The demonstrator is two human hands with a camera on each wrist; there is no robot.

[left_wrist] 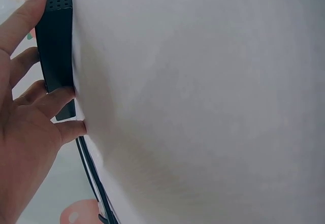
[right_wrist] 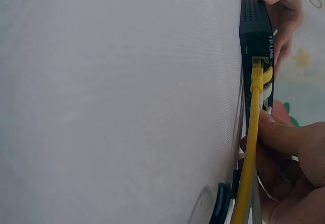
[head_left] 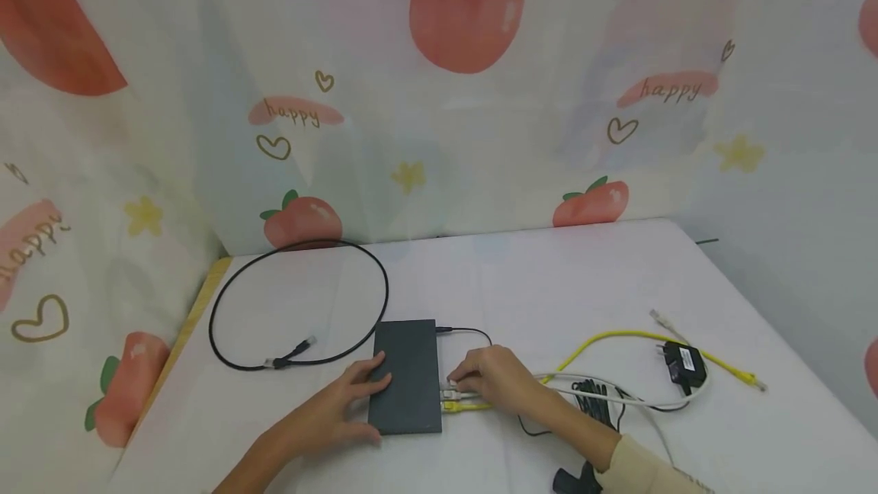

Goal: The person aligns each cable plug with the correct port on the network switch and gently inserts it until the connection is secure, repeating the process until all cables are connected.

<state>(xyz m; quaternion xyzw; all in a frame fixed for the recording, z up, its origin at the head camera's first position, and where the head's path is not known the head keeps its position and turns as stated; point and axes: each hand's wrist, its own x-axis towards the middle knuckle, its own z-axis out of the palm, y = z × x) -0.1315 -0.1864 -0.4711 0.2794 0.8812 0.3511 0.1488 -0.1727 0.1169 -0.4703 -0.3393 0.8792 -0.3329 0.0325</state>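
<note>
A flat dark TP-LINK network switch [head_left: 406,376] lies on the white table. My left hand [head_left: 334,412] rests along its left edge, fingers fairly straight and thumb by the near corner. On the switch's right side, my right hand [head_left: 499,381] pinches a white network cable's plug close to the ports; the hand partly hides that plug. Yellow network cable plugs [right_wrist: 257,76] sit in ports beside it, along with another white plug [head_left: 449,395]. A thin black power lead [head_left: 458,329] enters the far end of the same side.
A looped black network cable [head_left: 387,288] lies at the back left. To the right are a black power adapter [head_left: 688,366], a bundled black cord [head_left: 594,402], and the loose yellow cable end [head_left: 748,378]. A black object [head_left: 575,481] lies near the right sleeve [head_left: 645,471].
</note>
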